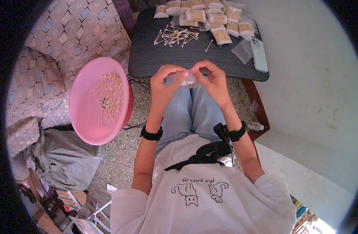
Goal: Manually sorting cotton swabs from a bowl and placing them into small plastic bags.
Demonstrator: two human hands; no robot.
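Observation:
Both my hands are raised over my lap at the near edge of a dark table. My left hand pinches one side of a small clear plastic bag between thumb and fingers. The other side of the bag is pinched by my right hand. White ends, probably cotton swab tips, show through the plastic, but my fingers cover much of it. Beyond my hands, a loose heap of cotton swabs lies on the tabletop. A single swab lies apart to its right.
Several filled bags of swabs are piled at the table's far side. An empty-looking clear bag and a phone lie at the right edge. A pink basin with many loose swabs stands left. A plastic bottle lies right, by the wall.

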